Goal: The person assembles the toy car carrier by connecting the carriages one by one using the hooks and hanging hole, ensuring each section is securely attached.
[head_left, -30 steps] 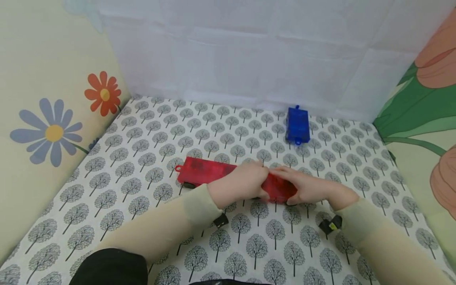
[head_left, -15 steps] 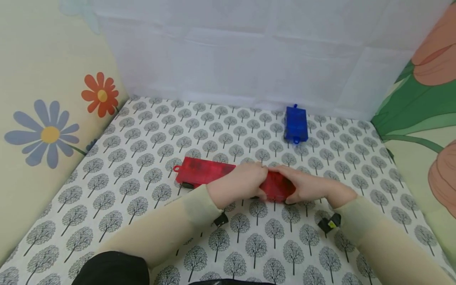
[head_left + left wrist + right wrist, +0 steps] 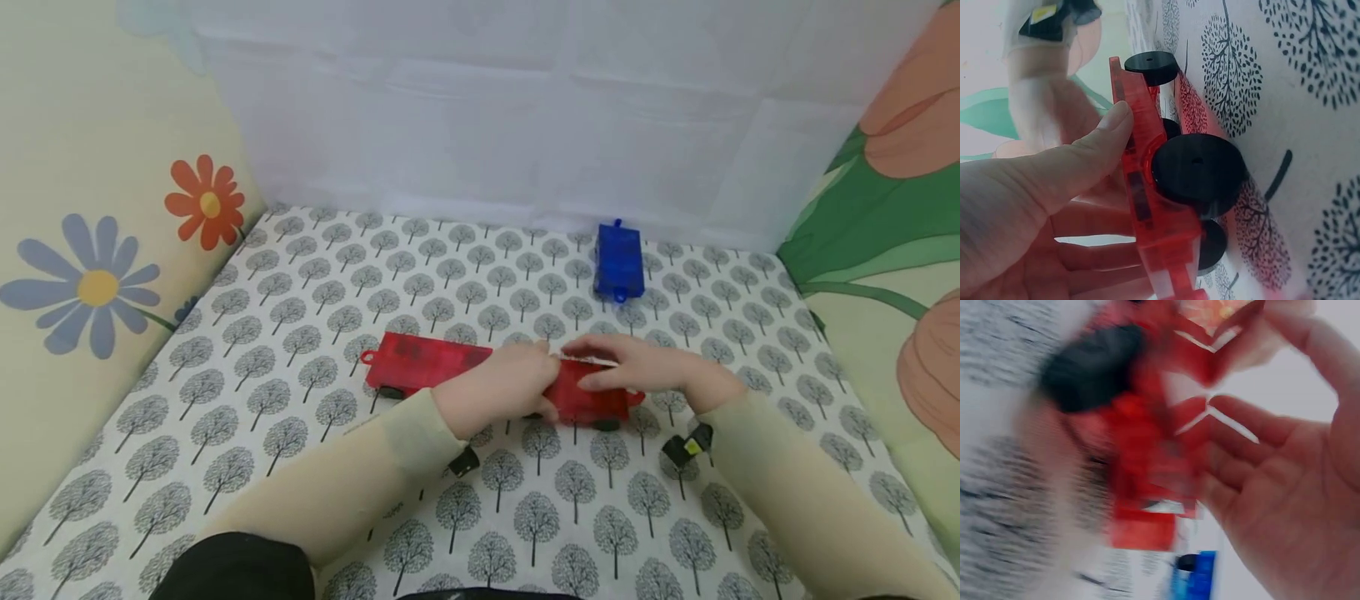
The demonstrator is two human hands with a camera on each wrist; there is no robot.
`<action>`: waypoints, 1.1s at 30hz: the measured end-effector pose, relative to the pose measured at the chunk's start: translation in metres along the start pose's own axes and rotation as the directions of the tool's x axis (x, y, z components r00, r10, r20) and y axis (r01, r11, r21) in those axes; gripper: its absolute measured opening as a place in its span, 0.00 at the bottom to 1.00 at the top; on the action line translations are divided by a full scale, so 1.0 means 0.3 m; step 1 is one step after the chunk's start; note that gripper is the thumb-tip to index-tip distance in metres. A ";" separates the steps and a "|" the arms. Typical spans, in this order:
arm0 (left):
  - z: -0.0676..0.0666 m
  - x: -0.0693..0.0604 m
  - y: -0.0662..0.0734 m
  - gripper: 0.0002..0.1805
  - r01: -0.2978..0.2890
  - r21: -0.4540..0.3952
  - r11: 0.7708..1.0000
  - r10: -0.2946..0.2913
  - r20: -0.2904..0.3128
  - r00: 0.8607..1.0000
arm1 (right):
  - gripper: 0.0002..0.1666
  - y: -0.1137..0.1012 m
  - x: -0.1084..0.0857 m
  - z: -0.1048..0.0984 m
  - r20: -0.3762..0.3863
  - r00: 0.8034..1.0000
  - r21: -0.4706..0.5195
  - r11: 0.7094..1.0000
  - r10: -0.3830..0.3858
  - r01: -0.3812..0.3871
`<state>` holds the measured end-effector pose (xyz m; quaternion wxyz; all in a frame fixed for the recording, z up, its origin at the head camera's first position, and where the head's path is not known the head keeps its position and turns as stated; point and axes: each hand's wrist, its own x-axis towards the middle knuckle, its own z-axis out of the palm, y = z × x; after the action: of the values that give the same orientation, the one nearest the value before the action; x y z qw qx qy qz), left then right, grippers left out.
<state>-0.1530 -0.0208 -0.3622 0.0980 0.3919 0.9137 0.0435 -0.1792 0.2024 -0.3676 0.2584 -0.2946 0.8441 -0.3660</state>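
Observation:
In the head view a red see-through toy wagon with black wheels stands on the tree-print cloth. My left hand grips its left end, the thumb on the near side in the left wrist view and the fingers on the far side. My right hand lies over the wagon's far edge with its fingers extended; whether they touch it is hard to tell. Left of it a second red wagon shows a ring at its left end. My left hand hides where the two red wagons meet.
A blue toy wagon stands at the back, near the white sheet. Flower-painted panels rise at the left and right. The patterned cloth covers the work surface.
My right hand has let go of the right end of the red wagon and shifted toward its far edge, baring the ring there. My left hand keeps its hold.

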 end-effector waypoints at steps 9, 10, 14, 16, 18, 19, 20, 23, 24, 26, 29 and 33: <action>-0.009 -0.007 0.001 0.28 0.027 -0.012 1.000 -0.027 0.001 1.000 | 0.23 -0.033 0.057 -0.223 -0.377 0.920 0.177 0.983 0.104 -0.039; -0.010 -0.007 0.002 0.28 0.029 -0.011 1.000 -0.029 0.002 1.000 | 0.22 -0.033 0.062 -0.241 -0.404 0.907 0.190 0.981 0.121 -0.046; -0.009 -0.008 0.004 0.29 0.030 -0.003 1.000 -0.030 0.005 1.000 | 0.21 -0.025 0.082 -0.287 -0.457 0.872 0.170 0.979 0.177 -0.110; -0.008 -0.009 0.004 0.29 0.031 -0.003 1.000 -0.031 0.004 1.000 | 0.21 -0.008 0.098 -0.298 -0.472 0.857 0.125 0.978 0.206 -0.166; -0.008 -0.009 0.004 0.29 0.031 -0.001 1.000 -0.031 0.005 1.000 | 0.22 0.021 0.117 -0.306 -0.486 0.843 0.067 0.971 0.233 -0.230; -0.008 -0.009 0.005 0.29 0.031 -0.002 1.000 -0.031 0.007 0.999 | 0.22 0.038 0.126 -0.309 -0.491 0.836 0.041 0.965 0.246 -0.259; -0.008 -0.009 0.006 0.29 0.031 0.000 1.000 -0.031 0.009 0.999 | 0.23 0.054 0.136 -0.311 -0.496 0.828 0.022 0.957 0.261 -0.288; -0.009 -0.010 0.008 0.29 0.029 0.002 1.000 -0.029 0.012 0.999 | 0.24 0.089 0.159 -0.312 -0.506 0.811 -0.031 0.933 0.294 -0.358; -0.009 -0.010 0.009 0.29 0.029 0.003 1.000 -0.029 0.012 0.999 | 0.24 0.095 0.166 -0.311 -0.505 0.806 -0.035 0.926 0.309 -0.377; -0.010 -0.012 0.010 0.29 0.029 0.003 1.000 -0.029 0.010 1.000 | 0.27 0.102 0.179 -0.305 -0.506 0.795 -0.055 0.907 0.336 -0.418; -0.010 -0.012 0.012 0.29 0.023 0.012 1.000 -0.023 0.008 1.000 | 0.38 0.112 0.199 -0.296 -0.524 0.762 -0.064 0.874 0.381 -0.481; -0.013 -0.012 0.017 0.31 0.016 0.029 0.999 -0.016 0.011 1.000 | 0.51 0.119 0.218 -0.287 -0.568 0.703 -0.059 0.830 0.429 -0.554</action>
<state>-0.1477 -0.0199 -0.3570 0.0978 0.3863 0.9168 0.0270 -0.2916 0.2176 -0.3581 0.0677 0.0288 0.9650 -0.2518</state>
